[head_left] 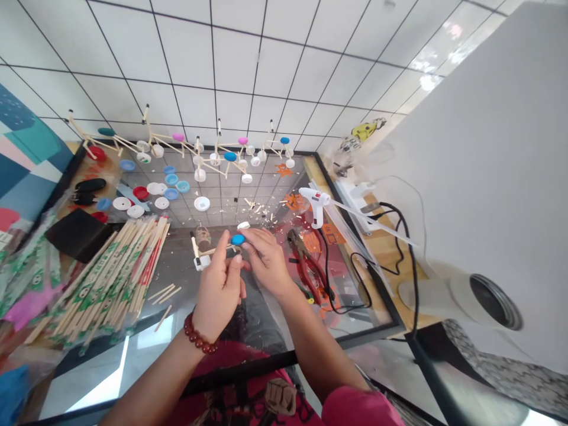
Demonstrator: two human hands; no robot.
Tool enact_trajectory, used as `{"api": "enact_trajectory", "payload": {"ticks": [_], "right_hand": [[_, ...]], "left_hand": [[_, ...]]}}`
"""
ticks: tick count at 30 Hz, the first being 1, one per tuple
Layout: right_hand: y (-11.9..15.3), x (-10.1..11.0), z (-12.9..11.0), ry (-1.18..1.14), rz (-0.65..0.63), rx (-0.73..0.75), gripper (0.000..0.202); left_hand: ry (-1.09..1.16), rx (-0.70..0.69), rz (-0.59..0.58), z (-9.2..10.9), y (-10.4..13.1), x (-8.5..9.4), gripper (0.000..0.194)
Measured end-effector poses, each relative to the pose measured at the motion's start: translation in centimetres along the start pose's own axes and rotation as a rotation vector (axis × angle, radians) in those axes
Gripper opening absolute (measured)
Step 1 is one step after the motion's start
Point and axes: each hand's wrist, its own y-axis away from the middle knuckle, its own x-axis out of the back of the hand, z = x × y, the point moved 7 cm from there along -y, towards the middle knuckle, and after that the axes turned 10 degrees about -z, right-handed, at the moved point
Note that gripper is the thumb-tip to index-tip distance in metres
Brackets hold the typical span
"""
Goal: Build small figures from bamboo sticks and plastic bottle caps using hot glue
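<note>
Low over the glass-topped table, both my hands close around a small stick model [216,251] with white bottle-cap wheels [202,262] and an upright black-tipped stick at its left end. My right hand [268,260] pinches a blue bottle cap [238,239] at its right edge, between thumb and forefinger. My left hand [222,287], with a red bead bracelet at the wrist, has its forefinger against the cap's left side and its thumb below. Its other fingers curl under the model, where their exact hold is partly hidden. A white cap [244,225] shows just beyond my fingertips.
Several similar stick models [229,157] stand along the back. Loose caps [171,179] lie at left, above bundled wrapped chopsticks [115,272] and cut sticks [164,294]. At right are a glue gun [316,204], red-handled pliers [308,266], a black cord [355,260] and a pale cylinder [461,299].
</note>
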Motion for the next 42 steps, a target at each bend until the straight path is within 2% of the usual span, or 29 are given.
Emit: {"api": "enact_trajectory", "payload": {"ticks": [3, 7, 13, 22, 31, 38, 42], "right_hand": [[0.0, 0.2, -0.1, -0.005, 0.0, -0.009, 0.035], [0.2, 0.1, -0.6, -0.009, -0.028, -0.005, 0.035], [0.5, 0.3, -1.4, -0.012, -0.054, 0.016, 0.036], [0.6, 0.4, -1.9, -0.032, -0.069, 0.045, 0.034], [0.7, 0.4, -2.1, -0.035, -0.055, 0.064, 0.031], [0.8, 0.5, -2.1, 0.014, -0.058, 0.067, 0.033], [0.8, 0.6, -2.2, 0.031, -0.054, 0.071, 0.033]], "left_hand": [[-0.05, -0.046, 0.065, 0.6, 0.1, 0.3, 0.073], [-0.22, -0.142, 0.174, 0.9, -0.1, 1.7, 0.054], [-0.345, -0.256, 0.241, 0.7, 0.3, 2.6, 0.039], [-0.331, -0.254, 0.223, 1.3, 0.1, 2.5, 0.033], [-0.346, -0.269, 0.257, 1.1, -0.1, 2.5, 0.029], [-0.346, -0.354, 0.293, 1.0, -0.2, 2.6, 0.026], [-0.344, -0.352, 0.298, 0.9, -0.2, 2.6, 0.027]]}}
